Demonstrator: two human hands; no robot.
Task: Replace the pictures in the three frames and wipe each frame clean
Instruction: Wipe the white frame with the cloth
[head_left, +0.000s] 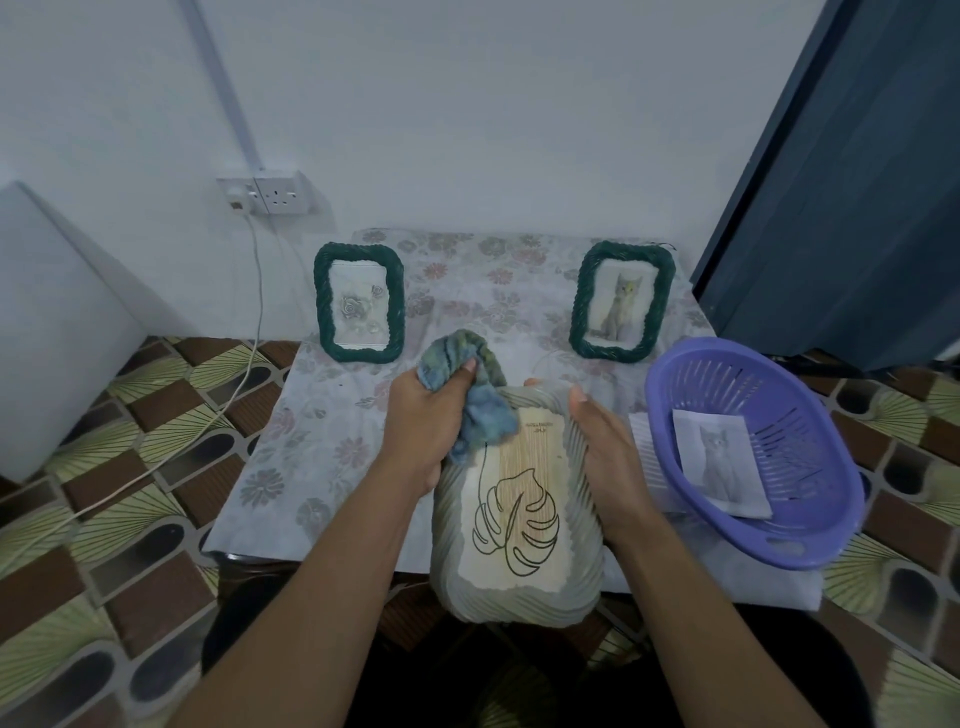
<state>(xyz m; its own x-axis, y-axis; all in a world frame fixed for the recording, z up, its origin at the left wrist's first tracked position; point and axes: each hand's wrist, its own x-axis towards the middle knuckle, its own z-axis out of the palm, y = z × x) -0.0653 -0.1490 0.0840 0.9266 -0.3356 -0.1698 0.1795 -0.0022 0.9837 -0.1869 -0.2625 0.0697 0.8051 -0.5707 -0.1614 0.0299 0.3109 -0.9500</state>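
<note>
A pale grey rope-rimmed frame (519, 587) with a leaf line drawing is held tilted over the table's near edge. My right hand (602, 457) grips its right side. My left hand (421, 421) grips a blue-green cloth (483, 410), which lies on the frame's top left corner. Two dark green rope frames stand upright at the back: the left green frame (359, 304) shows a rose picture, the right green frame (621, 301) shows a cat picture.
A purple plastic basket (675, 395) sits at the table's right, with a loose cat picture (719, 467) inside. The floral tablecloth (322, 441) covers the small table. A white cable (156, 457) runs from the wall socket (270, 195) across the patterned floor.
</note>
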